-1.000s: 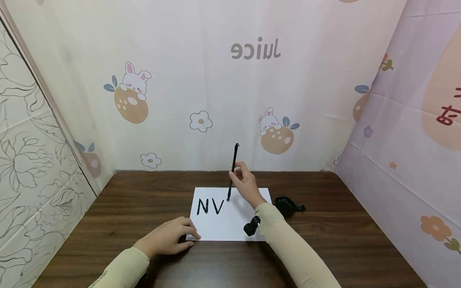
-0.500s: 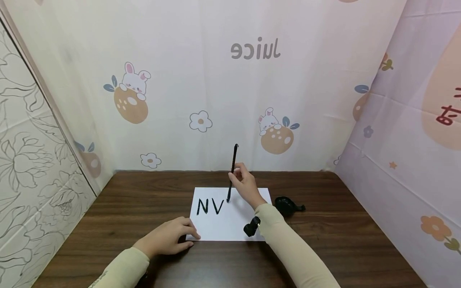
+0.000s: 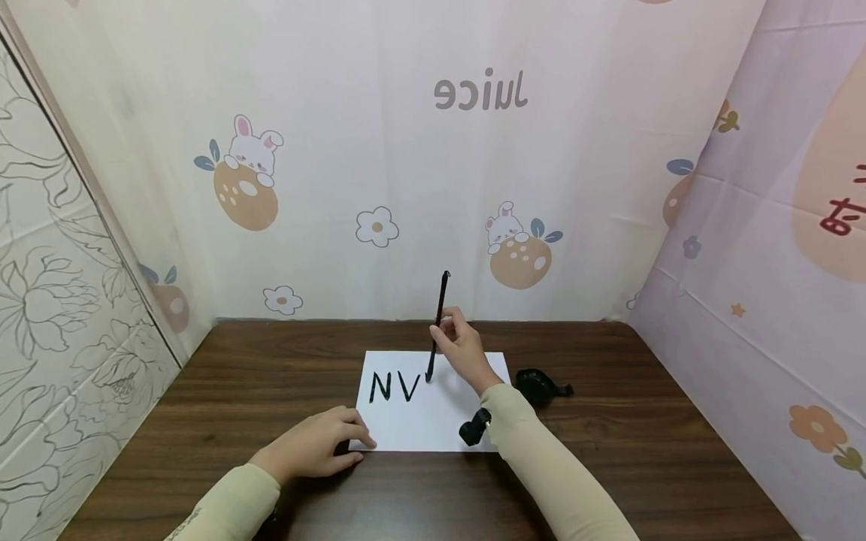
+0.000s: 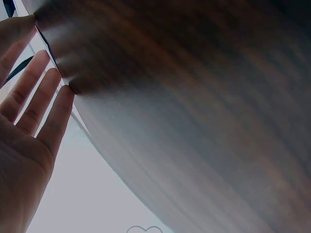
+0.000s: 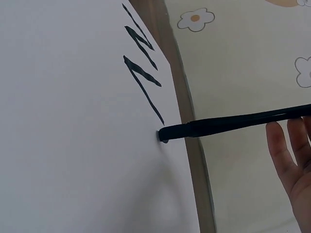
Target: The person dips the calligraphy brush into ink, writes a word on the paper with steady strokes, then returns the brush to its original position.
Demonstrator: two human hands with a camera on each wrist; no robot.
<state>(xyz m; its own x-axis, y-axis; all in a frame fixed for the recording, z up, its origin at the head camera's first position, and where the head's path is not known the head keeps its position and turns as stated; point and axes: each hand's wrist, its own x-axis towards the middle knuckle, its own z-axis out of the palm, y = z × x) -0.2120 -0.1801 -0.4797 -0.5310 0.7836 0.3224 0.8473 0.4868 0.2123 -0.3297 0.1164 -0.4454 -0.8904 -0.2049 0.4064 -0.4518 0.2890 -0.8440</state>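
Observation:
A thin black writing brush [image 3: 440, 308] stands nearly upright in my right hand [image 3: 463, 348], pinched between thumb and fingers. Its tip meets a white sheet of paper [image 3: 406, 428] just right of the painted letters N [image 3: 380, 387] and V [image 3: 409, 387]. In the right wrist view the brush [image 5: 218, 125] touches the paper [image 5: 73, 121] and a short dark mark shows at its tip. My left hand [image 3: 321, 443] rests at the sheet's lower left corner, fingers spread and lightly bent. The left wrist view shows those fingers [image 4: 56, 111] along the paper's edge.
A black dish with a short handle [image 3: 539, 387] sits right of the paper, beside my right forearm. A dark wood table [image 3: 223, 406] lies beneath everything. Patterned curtains [image 3: 379, 150] close off the back and sides. A small black device [image 3: 473, 428] is on my right wrist.
The brush tip has moved slightly down the paper, toward me, with the right hand. The left hand and the sheet stay in place.

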